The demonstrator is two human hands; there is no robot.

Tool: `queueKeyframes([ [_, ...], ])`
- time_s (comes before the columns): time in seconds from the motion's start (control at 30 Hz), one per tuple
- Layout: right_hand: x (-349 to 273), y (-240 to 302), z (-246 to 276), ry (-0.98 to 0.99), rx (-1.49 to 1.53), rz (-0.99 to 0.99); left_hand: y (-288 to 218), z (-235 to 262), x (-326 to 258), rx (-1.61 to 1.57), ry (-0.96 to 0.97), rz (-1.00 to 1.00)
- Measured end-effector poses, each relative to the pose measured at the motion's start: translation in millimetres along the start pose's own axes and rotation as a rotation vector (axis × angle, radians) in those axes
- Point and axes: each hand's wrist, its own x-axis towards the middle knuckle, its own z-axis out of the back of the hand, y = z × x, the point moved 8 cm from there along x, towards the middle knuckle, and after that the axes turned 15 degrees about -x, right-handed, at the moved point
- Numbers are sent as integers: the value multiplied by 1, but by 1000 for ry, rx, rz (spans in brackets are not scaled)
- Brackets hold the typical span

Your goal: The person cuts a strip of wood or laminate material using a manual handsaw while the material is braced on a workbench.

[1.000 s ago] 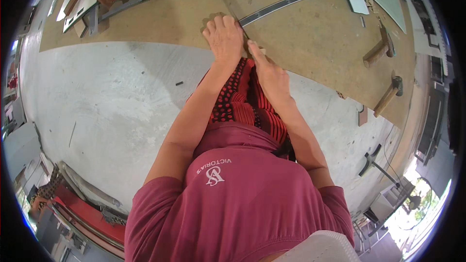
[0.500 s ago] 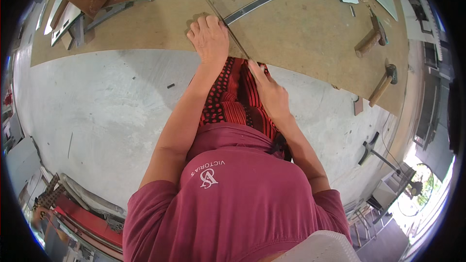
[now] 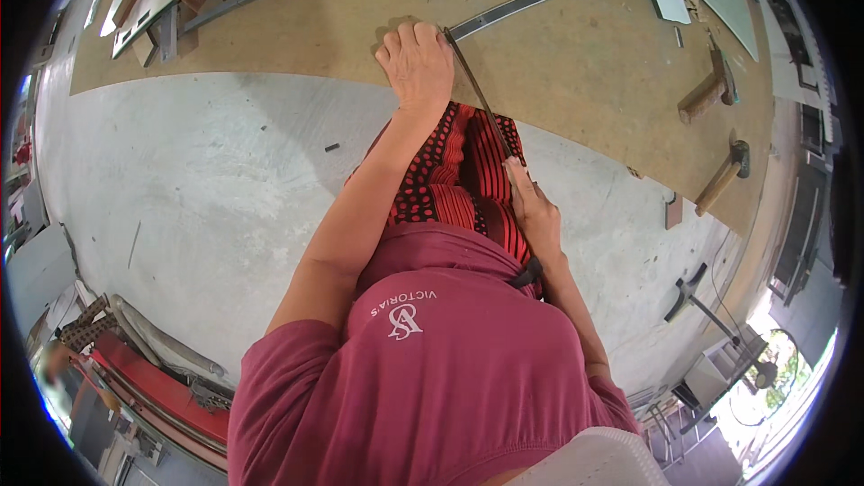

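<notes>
By the near table (image 3: 297,40) edge, the left hand (image 3: 419,63) hides its grip; the right hand (image 3: 537,216) clenches a thin blade (image 3: 483,97) beside the dark strip (image 3: 531,4), any cut's depth unclear.

A maroon shirt (image 3: 486,351) is hanging loosely, its short sleeves (image 3: 283,369) ending in plain hems. A white emblem (image 3: 404,322) with lettering is showing on the front. Red-and-black trousers (image 3: 454,202) are mixing dots and stripes. A black strap (image 3: 527,273) is showing at the right waist.

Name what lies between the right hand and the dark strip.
In the head view, a thin tool spans the stretch from the right hand up to the visible left end of the dark strip.
</notes>
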Motion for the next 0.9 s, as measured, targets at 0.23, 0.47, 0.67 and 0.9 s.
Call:
queueKeyframes([
  [0.23, 85, 41, 12, 10, -89, 60, 0, -2, 0, 18, -3, 15],
  [0.47, 58, 29, 3, 46, -141, 37, 1, -5, -1, 31, 38, 55],
  [0.67, 13, 14, 19, -49, 20, 20, -1, 1, 1, 16, 14, 4],
  [0.9, 108, 49, 6, -17, -94, 47, -2, -7, 0, 29, 55, 26],
])
